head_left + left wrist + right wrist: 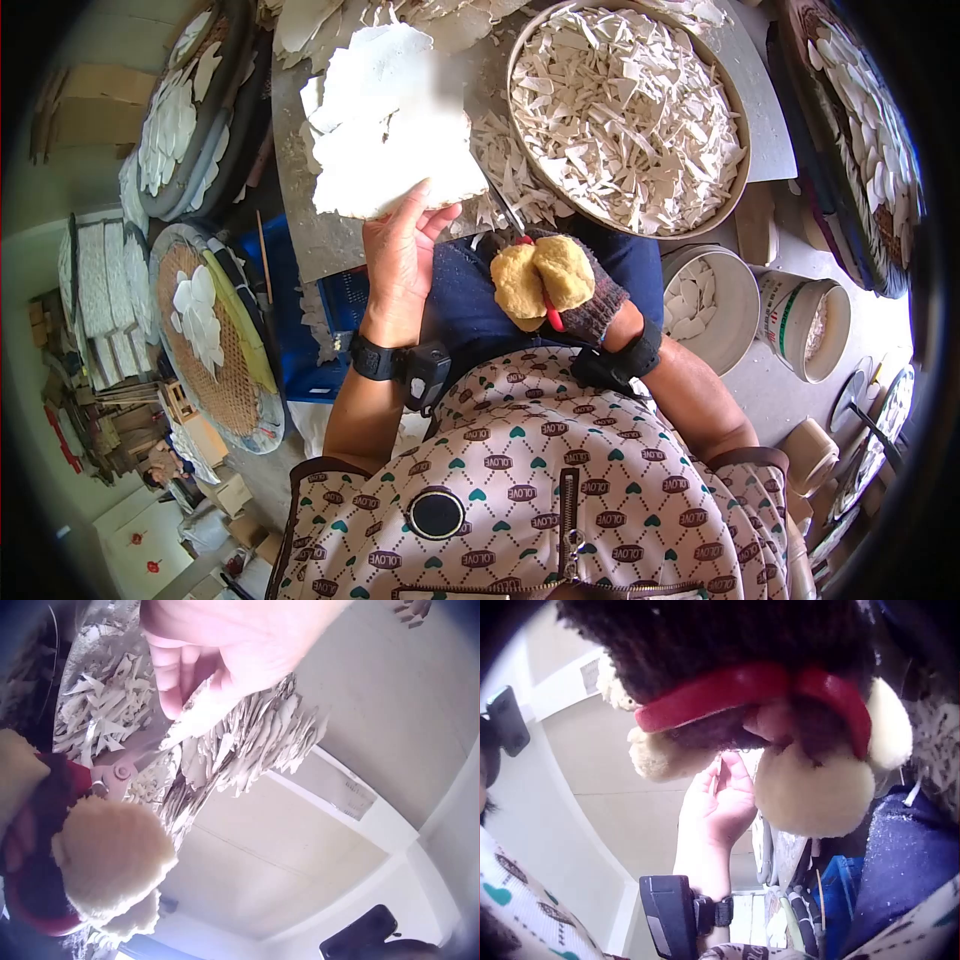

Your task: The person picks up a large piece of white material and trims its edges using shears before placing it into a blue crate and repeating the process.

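Observation:
A white, ragged-edged sheet [385, 130] is pinched at its near edge by my bare left hand [400, 255], thumb on top. In the left wrist view the left hand [240, 637] holds the sheet [201, 720] edge-on. My right hand [606, 300], in a dark knitted glove, grips scissors [120, 774] whose red handles [712, 694] carry thick yellow padding [565, 272]. The blades [507, 208] point up to the sheet's lower right edge; whether they touch it I cannot tell. In the right wrist view, the glove [705, 637] and padding partly hide the fingers.
A round tray [745, 150] of white scraps stands at the right of the metal table [293, 215], with loose scraps [505, 160] beside it. Buckets [735, 345] stand on the floor at right, a blue crate [300, 350] at left. Round racks [225, 370] flank both sides.

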Tool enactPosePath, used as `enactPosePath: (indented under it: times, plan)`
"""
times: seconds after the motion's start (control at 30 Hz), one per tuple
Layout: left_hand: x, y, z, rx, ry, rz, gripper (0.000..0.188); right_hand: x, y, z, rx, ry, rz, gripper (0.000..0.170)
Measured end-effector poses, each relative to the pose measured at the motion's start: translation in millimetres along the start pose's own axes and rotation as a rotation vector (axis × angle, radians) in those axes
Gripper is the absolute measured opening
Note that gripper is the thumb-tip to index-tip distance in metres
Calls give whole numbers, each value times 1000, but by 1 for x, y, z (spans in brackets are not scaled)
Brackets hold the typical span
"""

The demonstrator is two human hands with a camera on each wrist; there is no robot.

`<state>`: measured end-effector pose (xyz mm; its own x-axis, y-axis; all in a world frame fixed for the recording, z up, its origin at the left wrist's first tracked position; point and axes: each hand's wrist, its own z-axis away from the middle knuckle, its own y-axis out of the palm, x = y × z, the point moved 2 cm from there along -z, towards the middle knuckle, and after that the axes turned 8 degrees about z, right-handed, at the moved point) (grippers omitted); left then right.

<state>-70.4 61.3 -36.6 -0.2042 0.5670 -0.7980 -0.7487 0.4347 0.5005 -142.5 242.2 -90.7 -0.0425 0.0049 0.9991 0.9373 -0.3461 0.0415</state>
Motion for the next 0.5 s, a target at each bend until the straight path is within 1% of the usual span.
enactPosePath:
  times: [0.03, 0.1, 0.13, 0.17, 0.2, 0.23, 0.27, 0.3, 0.33, 0.37, 0.43, 0.5]
  plan:
    - [-1, 0, -1, 24, -4, 15, 17, 1, 0, 0, -4, 18, -70, 36]
    - [-6, -2, -3, 73, -12, 45, 18, 7, -2, 2, -25, 90, -330, 33]
    - [-11, -3, -5, 132, 7, 42, 18, 3, -1, -4, 123, 162, -853, 24]
    - [-18, -5, -7, 190, 26, 38, 19, 9, -9, -1, 103, 43, -629, 18]
    - [-25, -7, -10, 246, 44, 34, 19, -1, -10, 3, 103, 13, -637, 19]
    - [-34, -9, -13, 345, 56, -2, 21, -7, -10, 9, 100, 25, -714, 22]
    - [-42, -8, -14, 374, 124, -110, 21, -12, -9, 15, 97, 37, -791, 25]
    - [-50, -6, -15, 402, 190, -218, 21, -9, -8, 15, 156, 75, -984, 26]
    - [-59, -8, -16, 513, 126, -132, 17, -5, -8, 15, 213, 114, -1178, 28]
    - [-63, -4, -12, 572, 219, -207, 9, -2, -7, 15, 270, 154, -1371, 29]
    - [-74, -10, -22, 673, 475, -727, 2, -4, -5, 16, 298, 175, -1463, 32]
    - [-75, -12, -23, 672, 436, -699, 3, -1, -4, 19, 299, 210, -1451, 32]
